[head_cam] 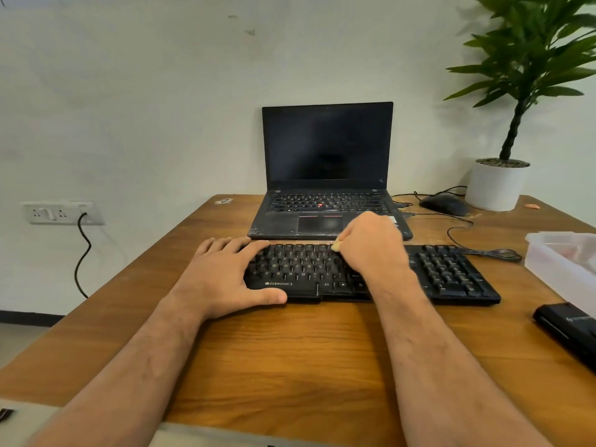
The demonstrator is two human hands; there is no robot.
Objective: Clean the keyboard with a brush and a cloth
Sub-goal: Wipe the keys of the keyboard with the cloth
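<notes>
I saw the black keyboard (371,272) lying across the middle of the wooden table (290,356), just in front of the open laptop (327,175), whose screen was dark. My left hand (225,279) lay flat over the keyboard's left end, fingers straight and spread along the far edge, thumb pressed against the near edge beside the printed brand name. My right hand (371,243) hung over the upper rows near the keyboard's middle, fingers curled down and pinching a small pale thing (336,246) against the keys; only a sliver of it showed past the knuckles, and I could not tell whether it was brush or cloth.

At the right edge of the table sat a clear plastic box (561,262), cut off by the frame. Something reddish showed faintly through its cloudy wall, too blurred for me to name. Nearer to me than the box lay a flat black object (567,330) with pale lettering that I could not read.

In the far right corner a white pot (495,188) held a leafy green plant (535,59), its top dressed with small pebbles. A black mouse (446,204) rested just left of the pot, its cable trailing across the table toward the keyboard's right end. A wall socket (61,212) with a black cord plugged in was on the left wall.
</notes>
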